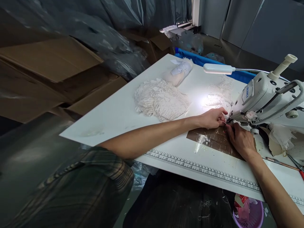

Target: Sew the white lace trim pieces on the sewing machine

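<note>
My left hand (212, 118) lies on the white table (114, 117) with its fingers curled, pinching something thin and small right at the needle of the white sewing machine (263, 95). My right hand (238, 139) rests on a brown taped patch (209, 137) of the table, fingers drawn together and touching the same spot under the machine's head. What the fingers pinch is too small to name. A small lamp (217, 68) shines on pale lace (218, 95) just behind the hands.
A heap of white lace pieces (161, 99) and a wrapped bundle (179, 72) lie farther back. A printed ruler (201, 167) runs along the table's near edge. Scissors (294, 163) lie at right. Cardboard boxes (52, 72) stand left; a pink basket (249, 215) sits below.
</note>
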The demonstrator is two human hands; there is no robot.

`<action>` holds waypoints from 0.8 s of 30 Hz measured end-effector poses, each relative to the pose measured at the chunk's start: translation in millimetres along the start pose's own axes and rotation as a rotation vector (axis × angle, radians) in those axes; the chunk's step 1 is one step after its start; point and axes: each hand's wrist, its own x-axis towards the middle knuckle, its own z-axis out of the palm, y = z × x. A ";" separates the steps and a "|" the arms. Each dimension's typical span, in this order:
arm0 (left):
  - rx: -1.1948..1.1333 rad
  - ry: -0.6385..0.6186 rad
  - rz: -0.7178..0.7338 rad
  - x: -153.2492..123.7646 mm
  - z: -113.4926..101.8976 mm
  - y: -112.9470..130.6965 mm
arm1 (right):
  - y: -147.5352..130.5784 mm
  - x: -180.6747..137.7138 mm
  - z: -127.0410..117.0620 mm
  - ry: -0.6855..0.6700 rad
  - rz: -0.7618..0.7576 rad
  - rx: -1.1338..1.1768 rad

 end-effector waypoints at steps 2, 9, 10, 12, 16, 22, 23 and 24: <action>0.027 0.008 0.022 -0.1 0.2 -2.0 | 1.8 2.1 3.2 0.051 -0.029 0.012; 0.100 0.022 0.084 -1.3 3.7 -8.7 | 2.2 2.2 8.7 0.094 0.001 0.049; 0.110 0.027 0.092 -1.3 4.1 -9.2 | 1.5 1.5 8.5 0.099 0.002 0.044; 0.124 0.028 0.091 -1.5 4.2 -9.5 | -0.1 0.6 8.1 0.116 -0.005 0.026; 0.120 0.001 0.050 -1.8 2.9 -6.9 | -3.1 1.9 11.4 0.179 -0.010 -0.034; 0.066 -0.003 0.025 -2.6 1.8 -1.6 | -2.6 4.8 21.8 0.240 -0.006 -0.027; 0.063 -0.008 0.018 -3.0 1.7 -0.9 | -2.6 4.6 22.5 0.243 -0.007 -0.014; 0.059 -0.013 0.010 -3.3 1.6 -0.2 | -2.7 4.5 22.8 0.247 -0.012 -0.003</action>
